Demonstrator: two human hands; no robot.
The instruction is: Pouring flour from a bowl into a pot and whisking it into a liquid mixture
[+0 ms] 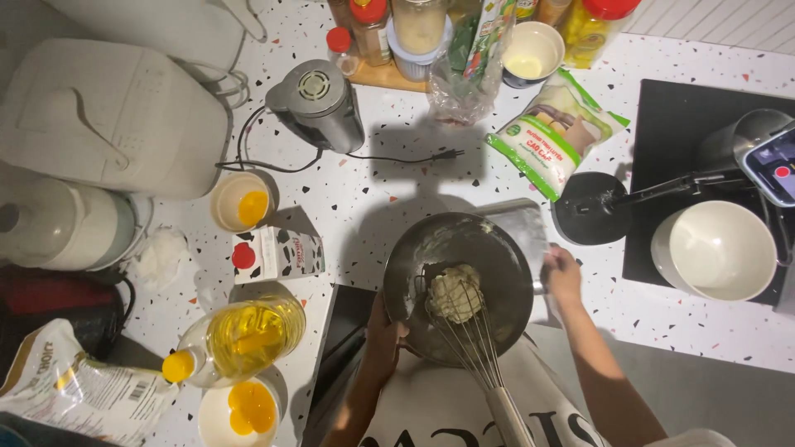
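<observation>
A round metal bowl (505, 273) sits in front of me at the counter's near edge. It holds a lump of pale dough (454, 291) caught in the wires of a metal whisk (476, 348). The whisk's handle leans back toward my body, and neither hand is on it. My left hand (383, 338) grips the bowl's near-left rim. My right hand (563, 277) is curled on the bowl's right rim, beside a shiny flat metal piece (522, 225); what its fingers close on is partly hidden.
Left of the bowl are an oil bottle (244, 335), a bowl of egg yolks (240, 410), a milk carton (277, 252) and a cup with a yolk (240, 203). A green-and-white bag (551, 132) lies behind. A white bowl (716, 248) and a phone on a stand (774, 161) are at the right.
</observation>
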